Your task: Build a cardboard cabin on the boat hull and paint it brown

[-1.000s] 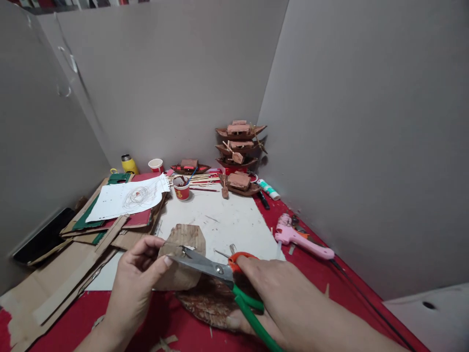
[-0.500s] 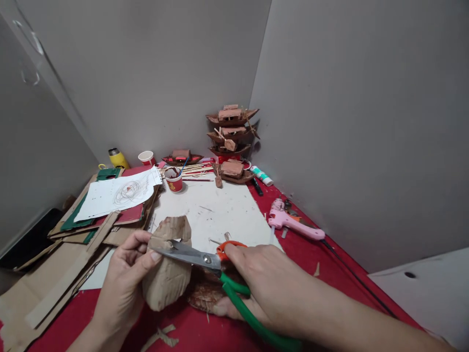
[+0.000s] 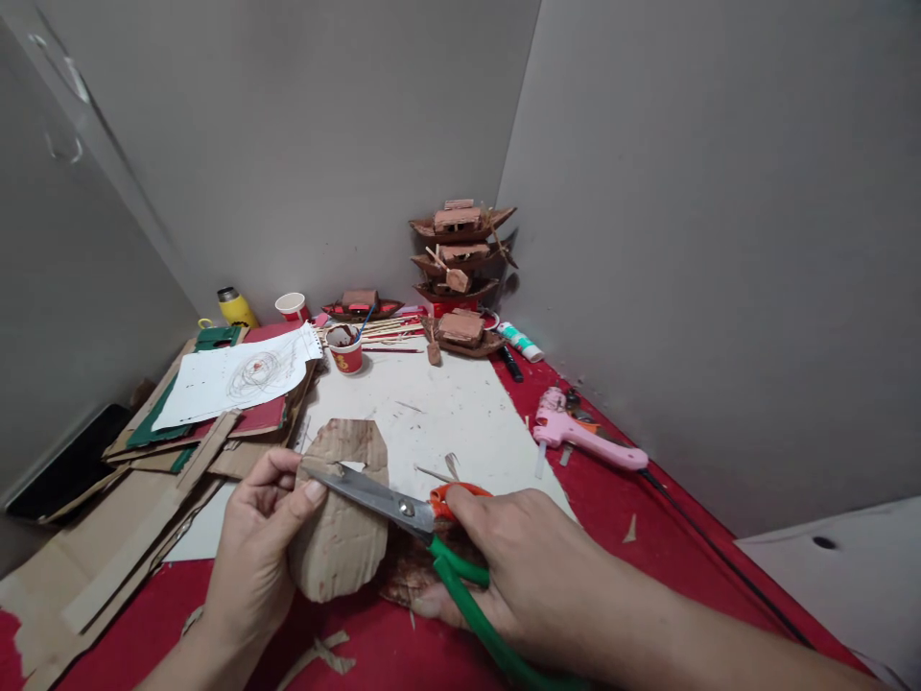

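My left hand point(image 3: 263, 537) pinches the left edge of a rounded piece of brown cardboard point(image 3: 342, 547) between thumb and fingers. A small opening shows in the upper part of that piece. My right hand point(image 3: 522, 557) grips scissors point(image 3: 460, 576) with one orange and one green handle. Their blades lie across the cardboard near the opening, tips close to my left thumb; the blades look nearly closed. Beneath the scissors and my right hand is a reddish-brown painted piece point(image 3: 403, 576), mostly covered, with my right thumb close to its lower edge.
A pink glue gun point(image 3: 590, 441) with a cord lies right. Model boats point(image 3: 460, 331) stand at the back, several stacked. A paint cup point(image 3: 346, 353) sits on white paper point(image 3: 460, 403). Cardboard sheets point(image 3: 122, 566) and a drawing point(image 3: 245, 374) lie left. Scraps point(image 3: 327, 657) litter the red cloth.
The cardboard piece has turned to face the camera more flatly, and its opening shows more. The scissor blades look closer together. The whole view has shifted slightly.
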